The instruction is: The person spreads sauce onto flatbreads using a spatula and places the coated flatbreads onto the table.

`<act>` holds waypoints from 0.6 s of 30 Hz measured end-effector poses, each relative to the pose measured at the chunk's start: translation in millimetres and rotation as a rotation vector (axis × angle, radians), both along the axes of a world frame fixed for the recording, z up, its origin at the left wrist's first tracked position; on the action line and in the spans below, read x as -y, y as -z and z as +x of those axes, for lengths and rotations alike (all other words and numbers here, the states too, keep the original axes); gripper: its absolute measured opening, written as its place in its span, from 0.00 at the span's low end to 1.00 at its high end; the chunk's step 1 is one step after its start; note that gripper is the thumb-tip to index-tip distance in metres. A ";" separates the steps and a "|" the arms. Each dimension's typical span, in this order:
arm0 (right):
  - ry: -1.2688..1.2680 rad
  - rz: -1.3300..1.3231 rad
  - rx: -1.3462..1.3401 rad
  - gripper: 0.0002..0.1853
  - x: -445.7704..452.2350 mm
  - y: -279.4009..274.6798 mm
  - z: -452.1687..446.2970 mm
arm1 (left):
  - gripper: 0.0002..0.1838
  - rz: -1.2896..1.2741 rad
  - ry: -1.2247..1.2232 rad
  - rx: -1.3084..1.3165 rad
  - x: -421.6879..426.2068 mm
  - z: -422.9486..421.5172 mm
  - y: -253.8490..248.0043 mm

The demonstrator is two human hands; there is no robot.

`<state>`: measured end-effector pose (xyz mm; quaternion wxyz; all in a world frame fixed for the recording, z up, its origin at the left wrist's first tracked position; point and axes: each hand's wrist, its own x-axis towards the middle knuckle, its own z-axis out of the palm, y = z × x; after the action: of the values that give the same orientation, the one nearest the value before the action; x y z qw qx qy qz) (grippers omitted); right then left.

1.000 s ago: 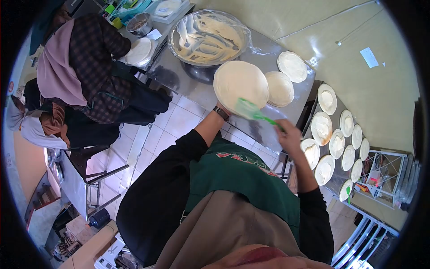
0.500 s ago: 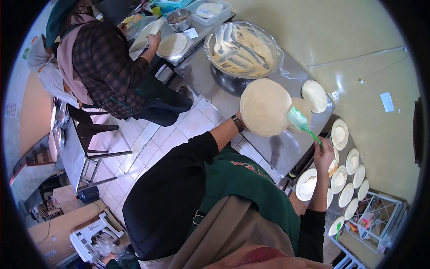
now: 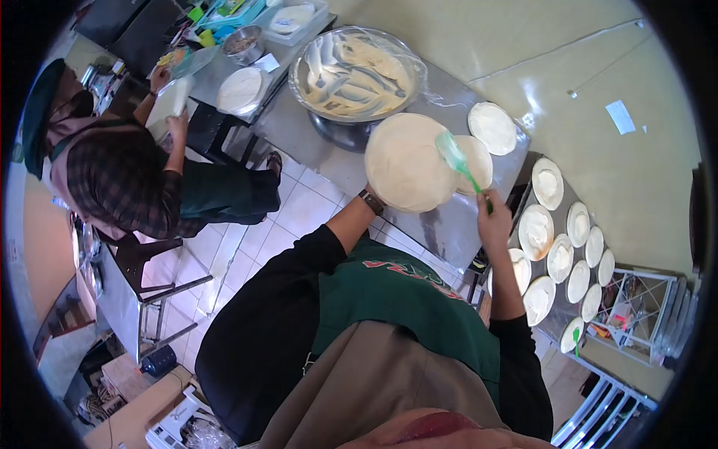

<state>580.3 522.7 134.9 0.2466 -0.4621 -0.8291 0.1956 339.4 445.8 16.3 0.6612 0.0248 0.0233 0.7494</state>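
My left hand supports a broad, round, cream-coloured disc from beneath its near left edge; most of the fingers are hidden under it. In my right hand is the handle of a green spatula, fingers closed round it. The spatula's pale, smeared blade lies at the disc's right edge. Just behind that, a smaller round pale piece rests on the metal table. A big bowl with thick beige cream smeared inside stands beyond the disc.
Another cream-topped round lies at the table's far right corner. To the right, a lower table bears several plates with white mounds. A co-worker in a plaid top handles something pale at the left, near a stack of white rounds.
The view has swung, so the tables sit further left. The spatula blade has moved away from me along the disc's right edge. The disc stays on my left hand.
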 end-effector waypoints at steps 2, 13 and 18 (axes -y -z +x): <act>0.066 -0.175 0.030 0.10 25.1 9.3 12.4 | 0.35 0.007 0.018 0.003 -3.1 -3.7 0.0; -0.052 -0.549 -0.303 0.08 36.1 36.1 -9.2 | 0.35 0.010 0.101 -0.006 -10.9 -6.3 2.3; -0.315 -0.614 -0.280 0.06 71.4 4.7 -37.0 | 0.35 0.033 0.095 -0.021 -11.9 -4.2 -1.6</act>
<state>543.2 451.3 130.1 0.1746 -0.3502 -0.7510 0.5319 335.2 457.7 17.8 0.6953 0.0447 0.0165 0.7172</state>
